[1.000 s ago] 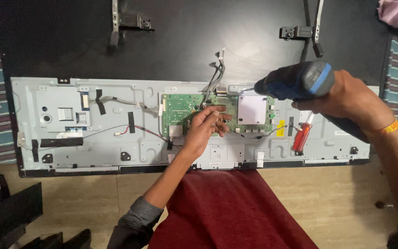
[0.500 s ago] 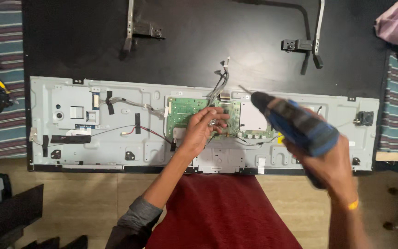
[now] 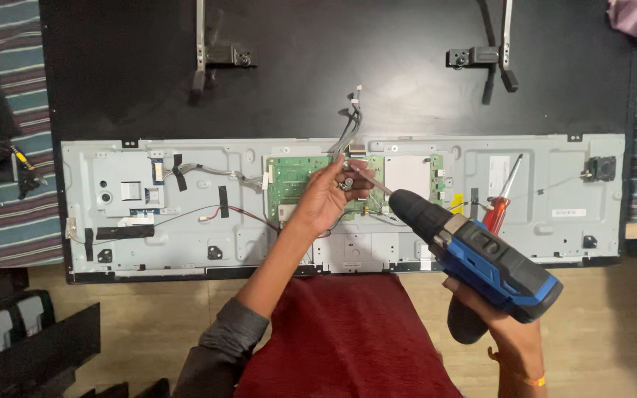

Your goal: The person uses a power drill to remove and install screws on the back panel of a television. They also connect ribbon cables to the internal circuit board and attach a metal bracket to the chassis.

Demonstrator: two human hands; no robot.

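Observation:
A flat screen lies face down with its grey metal back plate (image 3: pixel 186 243) exposed and a green circuit board (image 3: pixel 293 180) at the middle. My left hand (image 3: pixel 329 195) rests on that board and pinches the tip of the driver bit and a small screw. My right hand (image 3: pixel 506 332) grips a blue and black cordless drill (image 3: pixel 481 258), tilted up and left, with its long bit reaching to my left fingers over the board.
A red-handled screwdriver (image 3: pixel 499 203) lies on the plate right of the board. A bundle of grey cables (image 3: pixel 348 121) rises from the board onto the black panel (image 3: pixel 333 66), which carries two metal brackets (image 3: pixel 204 51). Black parts lie at the left, a red cloth (image 3: pixel 348 339) over my lap.
The drill has swung from the board's right side down towards me and tilted, so its bit now points up-left into my left fingers. My left hand stayed on the board.

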